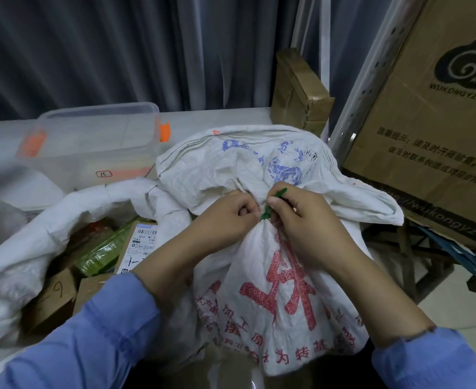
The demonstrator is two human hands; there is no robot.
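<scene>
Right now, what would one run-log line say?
white sack: neck gathered | left hand: grips the neck | right hand: pinches green tie at the neck

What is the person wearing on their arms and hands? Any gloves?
No gloves. The left hand and right hand are bare, and no ring or watch shows. Each arm has a plain light blue long sleeve, slightly creased: the left sleeve and the right sleeve both end partway up the forearm.

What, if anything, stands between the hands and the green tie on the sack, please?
Nothing visible does. The right hand pinches the green tie at the neck of the white sack, and the left hand grips that neck.
</scene>
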